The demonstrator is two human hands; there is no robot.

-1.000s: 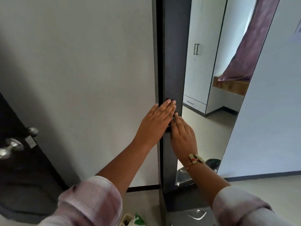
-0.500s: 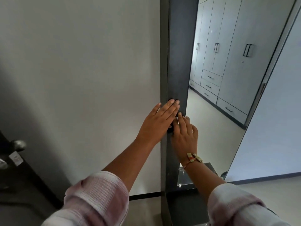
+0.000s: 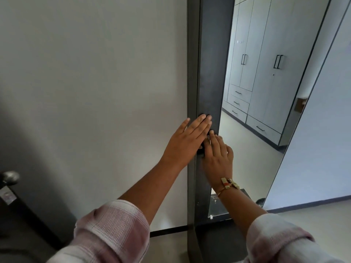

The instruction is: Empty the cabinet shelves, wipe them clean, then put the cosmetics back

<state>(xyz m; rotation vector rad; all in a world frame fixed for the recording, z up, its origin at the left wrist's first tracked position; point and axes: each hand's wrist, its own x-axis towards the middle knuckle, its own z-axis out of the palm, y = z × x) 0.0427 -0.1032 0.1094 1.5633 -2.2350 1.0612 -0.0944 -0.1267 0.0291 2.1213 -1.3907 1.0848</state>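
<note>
I saw both hands pressed against the dark cabinet, a tall narrow panel standing against the white wall. The left hand lay flat on the near edge, fingers straight and spread, gripping nothing. The right hand sat just below and right of it, touching it, its fingertips over a small dark handle; I could not tell whether that grip had closed on the handle. A gold bracelet circled the right wrist, and both sleeves were pale pink check. The mirror right of the panel reflected grey wardrobes. A door knob showed at far left. The cabinet was shut, so I could see no shelves or cosmetics.
</note>
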